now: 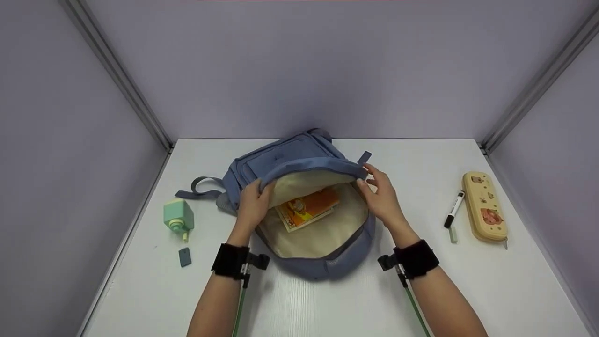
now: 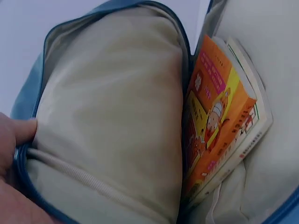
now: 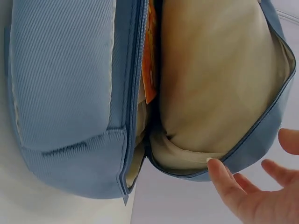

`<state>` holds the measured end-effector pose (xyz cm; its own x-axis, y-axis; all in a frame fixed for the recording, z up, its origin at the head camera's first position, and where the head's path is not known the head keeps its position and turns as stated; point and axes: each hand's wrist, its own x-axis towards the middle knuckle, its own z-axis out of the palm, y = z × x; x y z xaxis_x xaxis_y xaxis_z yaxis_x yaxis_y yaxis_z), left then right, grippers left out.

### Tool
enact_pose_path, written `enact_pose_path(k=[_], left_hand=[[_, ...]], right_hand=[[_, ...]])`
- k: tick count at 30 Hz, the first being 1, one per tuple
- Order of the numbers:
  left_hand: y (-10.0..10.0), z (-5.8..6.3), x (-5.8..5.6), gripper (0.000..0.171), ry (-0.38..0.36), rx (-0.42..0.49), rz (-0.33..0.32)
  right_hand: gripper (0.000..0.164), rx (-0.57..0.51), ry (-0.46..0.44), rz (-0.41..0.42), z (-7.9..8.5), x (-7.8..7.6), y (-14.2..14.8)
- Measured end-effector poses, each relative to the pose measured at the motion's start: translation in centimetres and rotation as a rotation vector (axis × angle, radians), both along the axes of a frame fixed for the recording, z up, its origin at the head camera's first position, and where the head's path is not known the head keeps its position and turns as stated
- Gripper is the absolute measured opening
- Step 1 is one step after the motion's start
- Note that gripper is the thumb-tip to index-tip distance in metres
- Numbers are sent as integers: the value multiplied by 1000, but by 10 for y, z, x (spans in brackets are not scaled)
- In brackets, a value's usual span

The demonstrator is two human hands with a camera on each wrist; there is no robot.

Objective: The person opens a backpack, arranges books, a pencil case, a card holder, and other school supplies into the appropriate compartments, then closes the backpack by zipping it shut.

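Observation:
A blue backpack (image 1: 290, 159) lies on the white table with its main compartment unzipped and its cream lining showing. Inside rest books; the top one, an orange book (image 1: 309, 206), has a cartoon cover. My left hand (image 1: 254, 203) grips the left edge of the raised flap, its thumb (image 2: 23, 130) over the zipper rim in the left wrist view. At the flap's right corner is my right hand (image 1: 381, 196). In the right wrist view its fingers are spread loosely, and one fingertip (image 3: 217, 168) touches the flap's rim.
On the left stand a green box-shaped bottle (image 1: 178, 215) and a small dark block (image 1: 185, 257). A black-and-white marker (image 1: 454, 209), a pale green stick (image 1: 453, 235) and a yellow pencil case (image 1: 486, 208) lie at right. Walls border the table.

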<state>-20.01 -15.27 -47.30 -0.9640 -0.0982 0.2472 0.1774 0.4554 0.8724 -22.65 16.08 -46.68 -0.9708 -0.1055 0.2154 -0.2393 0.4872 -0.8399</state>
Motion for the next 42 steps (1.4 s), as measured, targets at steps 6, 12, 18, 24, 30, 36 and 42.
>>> enact_pose_path(k=[6, 12, 18, 24, 30, 36, 42], left_hand=[[-7, 2, 11, 30, -69, 22, -263], [-10, 9, 16, 27, -105, -44, -452], [-10, 4, 22, 35, -153, -26, -488], [-2, -7, 26, 43, -181, -69, -375], [16, -23, 42, 56, -294, -280, -237], [31, -41, 51, 64, -381, -328, -215], [38, -55, 55, 65, -404, -380, -213]], right_hand=[[38, 148, 118, 34, -7, -4, -1], [21, 181, 147, -36, -13, -7, 0], [18, 249, 160, -33, -17, -6, 1], [19, 337, 83, -19, -22, -2, 1], [20, 372, 59, 9, -30, 3, 2], [14, 420, 121, 82, -42, 5, 6], [18, 518, 72, 123, -48, 8, 10]])
